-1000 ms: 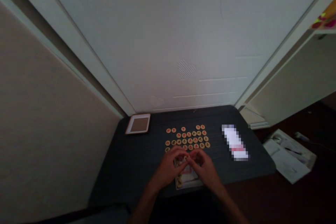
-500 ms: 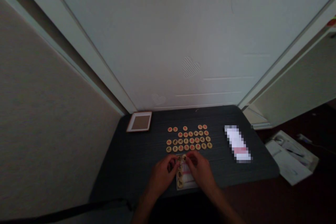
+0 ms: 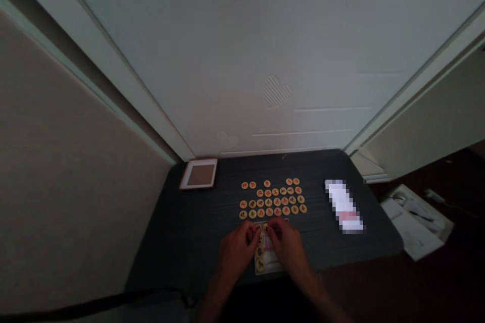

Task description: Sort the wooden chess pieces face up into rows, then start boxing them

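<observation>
Several round wooden game pieces (image 3: pixel 273 200) with red and dark marks lie in rows on a dark table (image 3: pixel 189 232). Near the front edge sits a small shallow box (image 3: pixel 270 258) holding a few more pieces. My left hand (image 3: pixel 237 252) and my right hand (image 3: pixel 287 250) rest at the box's two sides, fingers curled and pinched together over its far end. What the fingertips hold is too small to make out in the dim light.
An open square box with a red rim (image 3: pixel 199 174) lies at the table's back left. A blurred white packet (image 3: pixel 344 206) lies at the right. A pale door stands behind the table; white papers (image 3: pixel 415 222) lie on the floor to the right.
Both hands have drawn back slightly from the rows of pieces toward the small box, uncovering the front row. The camera view has shifted a little.
</observation>
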`<state>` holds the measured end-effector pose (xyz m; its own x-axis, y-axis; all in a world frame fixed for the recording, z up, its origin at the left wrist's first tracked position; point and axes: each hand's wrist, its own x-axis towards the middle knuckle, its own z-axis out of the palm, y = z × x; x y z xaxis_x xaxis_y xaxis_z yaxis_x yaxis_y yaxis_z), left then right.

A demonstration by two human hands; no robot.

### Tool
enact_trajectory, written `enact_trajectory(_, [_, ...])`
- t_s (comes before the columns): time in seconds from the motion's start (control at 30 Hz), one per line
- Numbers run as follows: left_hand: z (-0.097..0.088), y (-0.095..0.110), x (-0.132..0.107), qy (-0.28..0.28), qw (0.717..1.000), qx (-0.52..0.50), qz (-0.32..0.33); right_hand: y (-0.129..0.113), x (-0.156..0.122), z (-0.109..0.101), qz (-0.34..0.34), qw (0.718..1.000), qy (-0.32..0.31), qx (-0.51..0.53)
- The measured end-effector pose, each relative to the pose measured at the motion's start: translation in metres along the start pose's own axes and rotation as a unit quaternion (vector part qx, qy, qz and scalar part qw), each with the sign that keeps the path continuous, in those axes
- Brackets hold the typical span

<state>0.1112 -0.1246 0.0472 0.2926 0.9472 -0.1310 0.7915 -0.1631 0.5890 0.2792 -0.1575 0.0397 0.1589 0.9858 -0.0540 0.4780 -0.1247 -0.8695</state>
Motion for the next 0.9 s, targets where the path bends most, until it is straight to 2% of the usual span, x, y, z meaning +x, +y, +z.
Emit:
enact_trajectory(0.63, [-0.0016, 0.0022, 0.0007, -0.017, 1.0, -0.006, -0.023, 0.0051, -0.0001, 0.0047, -0.013, 0.999, 0.034, -0.035])
enact_trajectory(0.9, [0.0005, 0.0024, 0.0, -0.003, 1.0, -0.007, -0.018, 0.0076, 0.0004, 0.0055, -0.036, 0.997, 0.046, -0.054])
